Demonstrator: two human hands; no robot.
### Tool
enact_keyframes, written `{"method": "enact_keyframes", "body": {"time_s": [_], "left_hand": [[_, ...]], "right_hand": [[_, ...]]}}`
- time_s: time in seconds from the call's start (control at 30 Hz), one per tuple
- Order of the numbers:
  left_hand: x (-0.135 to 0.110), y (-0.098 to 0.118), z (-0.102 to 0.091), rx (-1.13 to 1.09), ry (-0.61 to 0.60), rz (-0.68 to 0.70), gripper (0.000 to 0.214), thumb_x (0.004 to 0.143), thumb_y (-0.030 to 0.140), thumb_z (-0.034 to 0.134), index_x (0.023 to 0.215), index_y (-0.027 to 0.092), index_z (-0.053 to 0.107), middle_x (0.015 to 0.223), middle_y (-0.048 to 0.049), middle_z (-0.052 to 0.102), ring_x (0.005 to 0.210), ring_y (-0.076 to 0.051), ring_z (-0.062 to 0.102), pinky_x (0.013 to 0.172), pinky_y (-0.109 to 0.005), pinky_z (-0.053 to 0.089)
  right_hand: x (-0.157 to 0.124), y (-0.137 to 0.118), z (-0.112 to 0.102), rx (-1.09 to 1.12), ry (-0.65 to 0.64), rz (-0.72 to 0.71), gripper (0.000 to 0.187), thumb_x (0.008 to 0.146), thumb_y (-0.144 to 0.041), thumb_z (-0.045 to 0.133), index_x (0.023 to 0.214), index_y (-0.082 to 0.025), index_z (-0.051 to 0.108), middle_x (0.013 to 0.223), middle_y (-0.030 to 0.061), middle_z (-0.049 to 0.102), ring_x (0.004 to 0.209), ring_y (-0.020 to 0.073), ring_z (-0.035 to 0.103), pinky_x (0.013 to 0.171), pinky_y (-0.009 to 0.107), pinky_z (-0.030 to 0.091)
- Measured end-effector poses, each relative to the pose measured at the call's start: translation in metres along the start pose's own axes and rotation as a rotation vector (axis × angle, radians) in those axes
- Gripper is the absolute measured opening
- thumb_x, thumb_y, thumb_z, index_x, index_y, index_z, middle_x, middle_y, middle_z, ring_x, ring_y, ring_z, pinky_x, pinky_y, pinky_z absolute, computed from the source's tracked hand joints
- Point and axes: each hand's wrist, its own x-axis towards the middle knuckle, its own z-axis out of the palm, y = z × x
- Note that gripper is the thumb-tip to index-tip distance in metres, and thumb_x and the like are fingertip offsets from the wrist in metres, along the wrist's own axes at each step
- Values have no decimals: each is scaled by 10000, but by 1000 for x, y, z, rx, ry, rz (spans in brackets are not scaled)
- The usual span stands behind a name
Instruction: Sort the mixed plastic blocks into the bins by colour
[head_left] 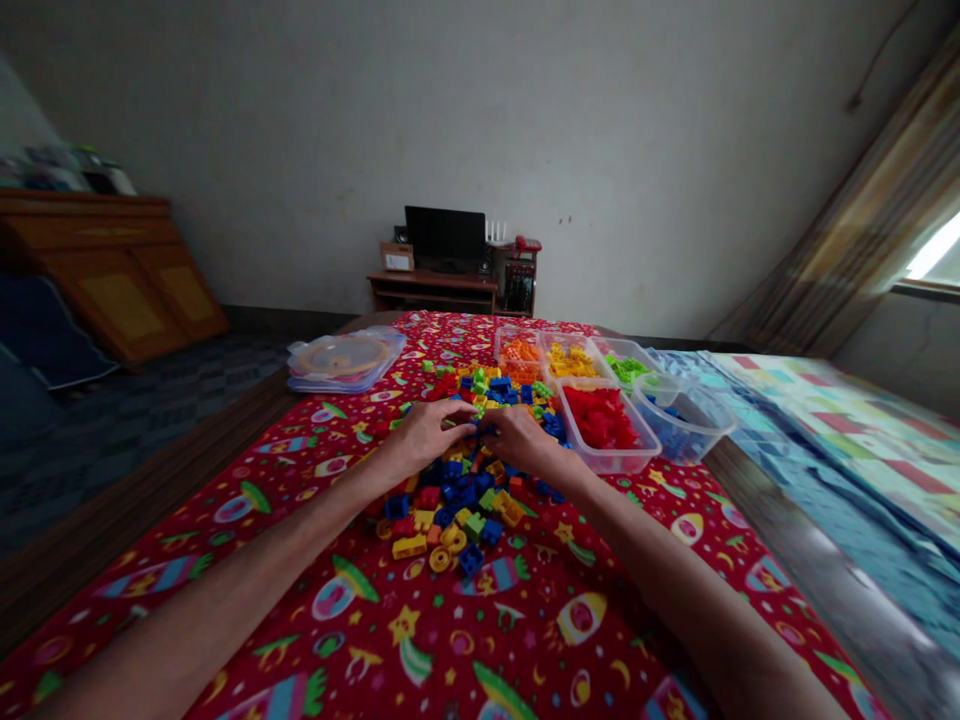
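A heap of small plastic building bricks in red, blue, yellow, orange and green lies on a red patterned cloth. Both my hands rest on top of the heap, fingertips meeting at its middle. My left hand has its fingers curled down and pinched toward the right hand. My right hand is curled the same way. What each holds between its fingers is too small to name.
Clear tubs stand at the right of the heap: red bricks, blue bricks, orange, yellow, green. Stacked clear lids lie at the back left. A bed with a blue cover is to the right.
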Motion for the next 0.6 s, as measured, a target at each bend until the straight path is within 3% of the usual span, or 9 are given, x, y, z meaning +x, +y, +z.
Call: {"method": "enact_keyframes", "body": {"time_s": [0.17, 0.33, 0.47, 0.6], "left_hand": [[1, 5, 0, -181, 81, -92, 489, 745, 436, 619, 1132, 141, 581, 870, -52, 660, 712, -169, 654, 647, -286, 536], [1, 6, 2, -293, 155, -174, 564, 713, 469, 647, 1157, 142, 531, 803, -5, 584, 623, -136, 623, 564, -244, 500], [0, 1, 7, -348, 165, -184, 622, 682, 481, 686, 1189, 171, 503, 800, 9, 569, 641, -146, 635, 533, -225, 490], [-3, 2, 10, -318, 158, -190, 675, 671, 502, 695, 1222, 173, 484, 821, 0, 585, 627, -153, 639, 511, -229, 488]], "right_hand": [[10, 0, -10, 458, 39, 205, 107, 740, -163, 598, 813, -138, 671, 681, -18, 635, 637, 96, 559, 586, 193, 382], [14, 3, 4, 893, -24, 199, 256, 678, -279, 705, 867, -135, 609, 666, -22, 631, 603, 103, 575, 584, 211, 435], [15, 5, 14, 820, -15, 190, 372, 615, -366, 770, 869, -145, 611, 649, -25, 618, 599, 109, 571, 549, 204, 415], [11, -4, 8, 557, 16, 186, 307, 657, -343, 745, 873, -147, 650, 613, -41, 591, 568, 92, 541, 518, 186, 357]]}}
